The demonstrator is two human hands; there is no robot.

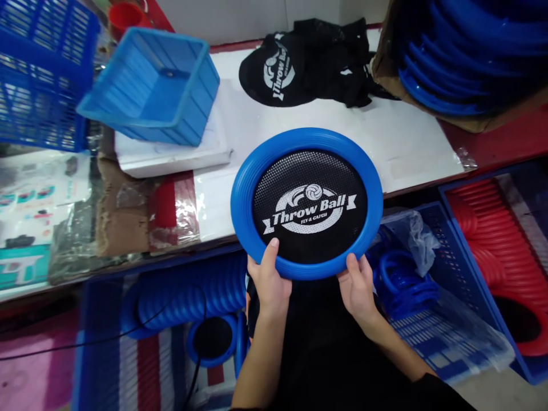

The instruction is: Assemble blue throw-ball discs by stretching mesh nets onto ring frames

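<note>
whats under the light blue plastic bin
The light blue plastic bin rests on a flat white box, whose front and right edges show. Most of the box's top is hidden beneath the bin.

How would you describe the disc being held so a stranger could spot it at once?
Find the white tabletop, then look at its near edge, where the left hand and right hand hold a disc. It has a thick blue rim around black mesh printed "Throw Ball" in white. The similarly printed black piece lying farther back has no blue rim.
</note>
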